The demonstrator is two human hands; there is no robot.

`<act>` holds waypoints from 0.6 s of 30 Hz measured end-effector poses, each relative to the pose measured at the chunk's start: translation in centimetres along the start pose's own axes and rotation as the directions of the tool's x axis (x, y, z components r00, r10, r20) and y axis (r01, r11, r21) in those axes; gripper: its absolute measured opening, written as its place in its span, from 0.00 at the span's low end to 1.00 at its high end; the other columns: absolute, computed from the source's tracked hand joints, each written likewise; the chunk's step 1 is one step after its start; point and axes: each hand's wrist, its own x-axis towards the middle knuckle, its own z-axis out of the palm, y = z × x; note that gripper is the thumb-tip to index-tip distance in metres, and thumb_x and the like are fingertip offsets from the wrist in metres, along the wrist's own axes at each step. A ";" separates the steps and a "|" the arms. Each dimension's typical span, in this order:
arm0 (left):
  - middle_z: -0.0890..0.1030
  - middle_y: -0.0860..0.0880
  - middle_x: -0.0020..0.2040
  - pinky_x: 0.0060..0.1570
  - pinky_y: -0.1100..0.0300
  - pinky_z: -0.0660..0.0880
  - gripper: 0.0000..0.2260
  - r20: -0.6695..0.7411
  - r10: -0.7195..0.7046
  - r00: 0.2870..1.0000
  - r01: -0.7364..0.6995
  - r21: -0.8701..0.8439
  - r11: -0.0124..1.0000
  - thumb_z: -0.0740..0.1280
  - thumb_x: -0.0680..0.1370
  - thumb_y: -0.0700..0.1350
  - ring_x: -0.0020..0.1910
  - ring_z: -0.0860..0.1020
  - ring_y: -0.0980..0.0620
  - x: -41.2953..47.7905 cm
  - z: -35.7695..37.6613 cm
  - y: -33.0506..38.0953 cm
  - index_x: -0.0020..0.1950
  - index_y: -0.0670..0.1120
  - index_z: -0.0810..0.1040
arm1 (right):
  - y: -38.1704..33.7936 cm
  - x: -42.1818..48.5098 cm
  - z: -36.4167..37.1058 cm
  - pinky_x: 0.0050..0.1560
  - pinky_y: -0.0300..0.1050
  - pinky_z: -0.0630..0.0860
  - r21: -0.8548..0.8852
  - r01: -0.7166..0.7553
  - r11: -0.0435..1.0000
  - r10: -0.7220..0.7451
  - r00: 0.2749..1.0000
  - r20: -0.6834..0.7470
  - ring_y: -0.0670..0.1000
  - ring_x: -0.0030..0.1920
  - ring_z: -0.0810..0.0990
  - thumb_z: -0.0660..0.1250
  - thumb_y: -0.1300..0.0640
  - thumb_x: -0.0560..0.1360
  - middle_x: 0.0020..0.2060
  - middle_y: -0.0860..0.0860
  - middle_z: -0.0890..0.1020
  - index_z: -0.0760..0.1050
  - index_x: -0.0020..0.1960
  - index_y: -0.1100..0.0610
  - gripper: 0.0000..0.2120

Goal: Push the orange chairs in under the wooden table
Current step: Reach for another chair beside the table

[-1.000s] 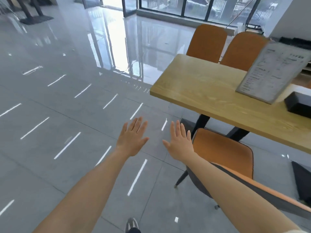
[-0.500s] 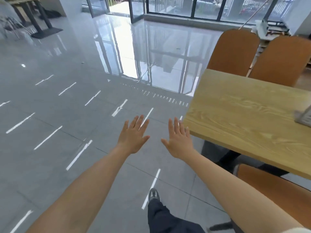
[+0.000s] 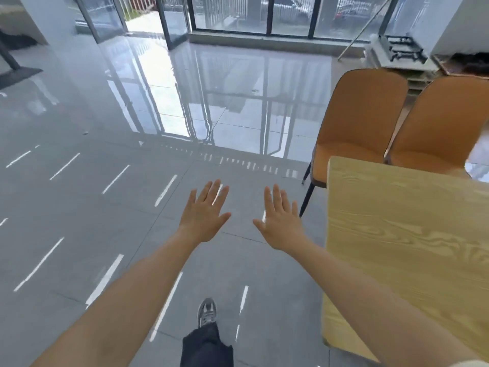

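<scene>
Two hands: left hand (image 3: 204, 214) and right hand (image 3: 281, 221) flat, fingers spread, grasping nothing, above floor (image 3: 79, 207).
Chairs: two orange chairs (image 3: 357, 120) at wooden table (image 3: 410, 234) far end.

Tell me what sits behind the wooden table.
An orange chair and a second orange chair stand side by side behind the wooden table; it covers their seat fronts.

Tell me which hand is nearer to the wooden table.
Right. The right hand hovers beside the wooden table, not touching it; the left hand is farther away, over the floor.
</scene>
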 end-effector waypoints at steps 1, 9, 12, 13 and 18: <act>0.39 0.47 0.78 0.74 0.47 0.43 0.29 -0.008 0.025 1.000 -0.025 -0.001 1.000 0.47 0.81 0.57 0.77 0.41 0.48 2.7 0.0 -1.1 0.75 0.49 0.38 | 0.0 2.5 -0.1 0.73 0.57 0.37 0.008 -0.024 1.000 0.024 1.000 0.000 0.57 0.75 0.34 0.50 0.43 0.80 0.74 0.55 0.33 0.28 0.73 0.56 0.36; 0.38 0.48 0.77 0.74 0.47 0.41 0.29 -0.068 0.227 0.971 -0.229 -0.024 0.973 0.48 0.80 0.58 0.76 0.40 0.49 24.5 -2.8 -9.5 0.75 0.50 0.37 | -0.5 21.7 -4.6 0.73 0.56 0.38 0.053 -0.205 0.977 0.207 0.978 -0.027 0.57 0.75 0.34 0.50 0.43 0.80 0.74 0.56 0.32 0.28 0.72 0.56 0.37; 0.38 0.48 0.77 0.74 0.48 0.39 0.29 -0.080 0.269 0.960 -0.271 -0.017 0.962 0.47 0.80 0.58 0.76 0.39 0.49 32.5 -4.3 -11.0 0.75 0.49 0.36 | 0.6 28.0 -7.1 0.73 0.56 0.37 0.067 -0.253 0.965 0.257 0.965 -0.057 0.57 0.74 0.34 0.49 0.43 0.80 0.74 0.56 0.32 0.27 0.72 0.56 0.36; 0.37 0.48 0.77 0.73 0.48 0.39 0.29 -0.082 0.283 0.956 -0.285 -0.017 0.958 0.47 0.80 0.58 0.76 0.38 0.49 35.3 -4.6 -11.2 0.75 0.49 0.36 | 1.3 30.1 -7.9 0.73 0.56 0.37 0.066 -0.263 0.963 0.268 0.960 -0.078 0.57 0.74 0.34 0.49 0.42 0.80 0.74 0.56 0.32 0.27 0.72 0.56 0.36; 0.38 0.48 0.77 0.73 0.49 0.38 0.29 -0.101 0.357 0.929 -0.359 -0.010 0.933 0.47 0.80 0.58 0.76 0.39 0.49 49.4 -5.1 -10.3 0.75 0.50 0.36 | 6.7 41.4 -11.1 0.73 0.56 0.38 0.062 -0.327 0.943 0.333 0.931 -0.149 0.57 0.75 0.35 0.49 0.42 0.79 0.74 0.56 0.33 0.28 0.72 0.56 0.36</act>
